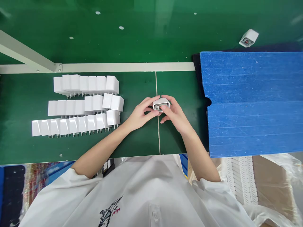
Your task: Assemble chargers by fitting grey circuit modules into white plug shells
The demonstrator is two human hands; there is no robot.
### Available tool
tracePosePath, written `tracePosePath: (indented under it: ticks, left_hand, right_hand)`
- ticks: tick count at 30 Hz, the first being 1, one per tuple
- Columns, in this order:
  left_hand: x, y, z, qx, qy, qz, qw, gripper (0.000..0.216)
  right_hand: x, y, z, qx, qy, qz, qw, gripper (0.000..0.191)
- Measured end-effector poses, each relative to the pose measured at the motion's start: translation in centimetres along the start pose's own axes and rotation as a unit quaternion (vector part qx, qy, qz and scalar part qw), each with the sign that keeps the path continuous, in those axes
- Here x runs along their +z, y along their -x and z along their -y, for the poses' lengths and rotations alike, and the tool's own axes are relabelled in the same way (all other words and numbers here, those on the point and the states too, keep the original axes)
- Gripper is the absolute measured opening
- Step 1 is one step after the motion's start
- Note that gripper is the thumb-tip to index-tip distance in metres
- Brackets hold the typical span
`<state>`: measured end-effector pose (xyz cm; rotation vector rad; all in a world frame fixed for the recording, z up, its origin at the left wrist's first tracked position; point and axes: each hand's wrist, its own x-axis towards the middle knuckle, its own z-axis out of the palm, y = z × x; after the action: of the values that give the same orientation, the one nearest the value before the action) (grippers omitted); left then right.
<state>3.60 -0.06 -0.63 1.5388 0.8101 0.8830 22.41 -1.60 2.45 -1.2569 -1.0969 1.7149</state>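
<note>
Between my two hands, just above the green tabletop, is a white charger housing whose end facing me is uncovered. Small metal and reddish parts show inside it. My left hand grips its left side, fingers behind and thumb at the lower front edge. On the other side, my right hand is closed around the right end, with the thumb at the opening. To the left stand three rows of white plug chargers, packed side by side with their metal prongs toward me.
A blue foam mat covers the right of the table. Behind it, another open white housing lies on the green surface. A pale metal rail runs along the back, with a slanted beam at left. Boxed white parts sit below right.
</note>
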Motion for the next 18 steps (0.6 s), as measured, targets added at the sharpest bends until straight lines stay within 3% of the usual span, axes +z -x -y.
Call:
tracePosePath:
  ticks: [9, 18]
  left_hand:
    - [0.0, 0.2, -0.8, 0.042, -0.074, -0.031, 0.996, 0.046]
    - [0.4, 0.5, -0.9, -0.005, -0.077, -0.050, 0.996, 0.044]
  right_hand:
    - [-0.1, -0.1, -0.4, -0.068, 0.074, 0.001, 0.995, 0.066]
    - [0.4, -0.6, -1.2, -0.073, 0.085, -0.031, 0.993, 0.070]
